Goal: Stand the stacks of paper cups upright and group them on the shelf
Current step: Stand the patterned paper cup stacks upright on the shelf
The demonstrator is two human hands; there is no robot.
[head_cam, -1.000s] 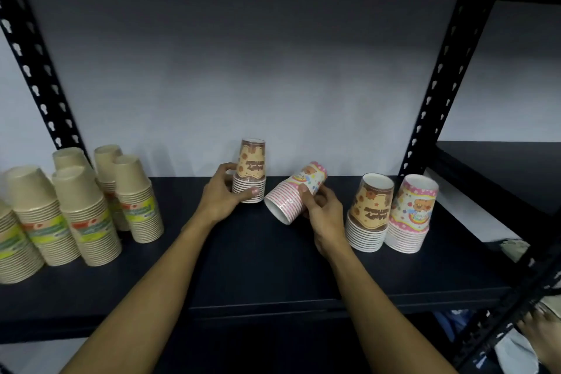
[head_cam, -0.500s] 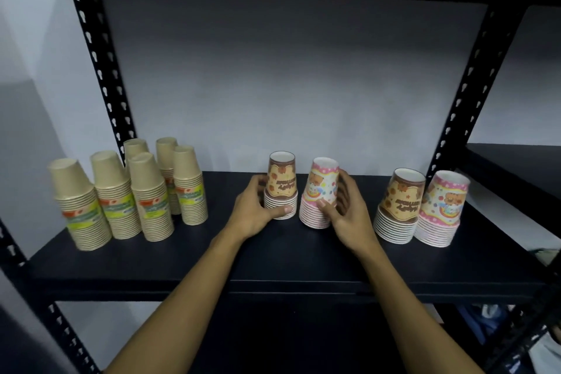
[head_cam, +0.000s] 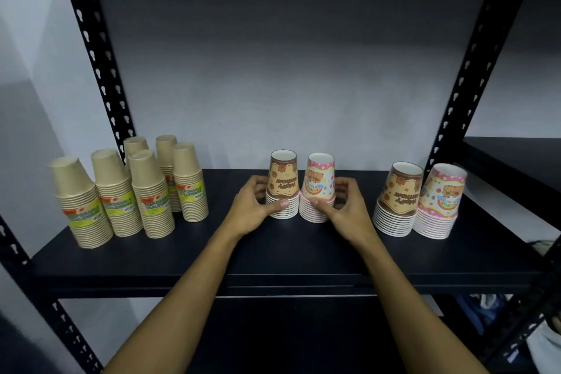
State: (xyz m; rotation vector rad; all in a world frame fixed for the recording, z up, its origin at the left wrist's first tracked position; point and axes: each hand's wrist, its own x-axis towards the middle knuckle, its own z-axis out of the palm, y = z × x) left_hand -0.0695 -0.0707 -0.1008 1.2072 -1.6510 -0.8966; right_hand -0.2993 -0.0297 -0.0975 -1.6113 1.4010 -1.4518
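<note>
Two stacks of upside-down paper cups stand side by side at the middle of the black shelf (head_cam: 273,255): a brown printed stack (head_cam: 283,182) and a pink printed stack (head_cam: 318,185), touching each other. My left hand (head_cam: 253,209) wraps the brown stack's lower left side, thumb on its rims. My right hand (head_cam: 346,211) wraps the pink stack's lower right side. Both stacks are upright.
A second brown stack (head_cam: 399,200) and pink stack (head_cam: 440,202) stand together at the right. Several plain kraft cup stacks (head_cam: 151,194) with yellow labels are grouped at the left. Black perforated uprights (head_cam: 100,70) frame the bay; another shelf (head_cam: 516,158) lies to the right.
A second ago the pink stack lay tilted in my right hand. It now stands upright against the brown stack. Both hands have stayed on the stacks, and the view has shifted left.
</note>
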